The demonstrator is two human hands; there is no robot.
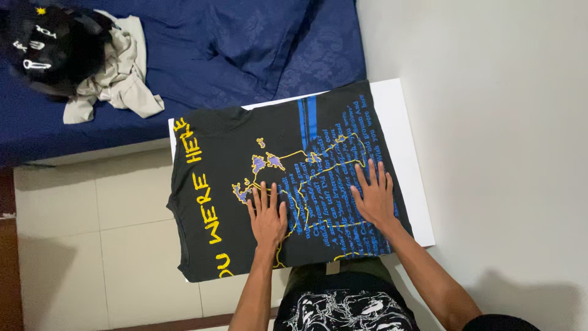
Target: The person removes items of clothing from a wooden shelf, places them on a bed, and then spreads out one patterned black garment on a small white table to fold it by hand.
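- While both my hands lie flat on it, the black T-shirt (245, 184) is spread print-side up across the middle of the frame, covering most of the white tabletop (409, 178).
- My left hand (267, 216) presses just below centre, its fingers (264, 195) spread wide and holding nothing.
- My right hand (373, 196) rests to the right of it on the blue print, fingers (371, 173) splayed the same way, palm down, gripping nothing.
- I judge the cloth light, soft and limp: it would sag and crease wherever it is lifted, and it slides easily over the smooth tabletop, so a hem, a side seam or a shoulder edge looks the best place to pinch it.
- The shirt's left edge hangs past the tabletop, over the pale tiled floor (92, 245).
- Bare strips of tabletop show along the right side and at the top.
- At the top of the frame lies a bed with a dark blue sheet (233, 49).
- In the upper left corner, on that bed, sits a heap of beige cloth (125, 76) beside a dark garment (52, 46).
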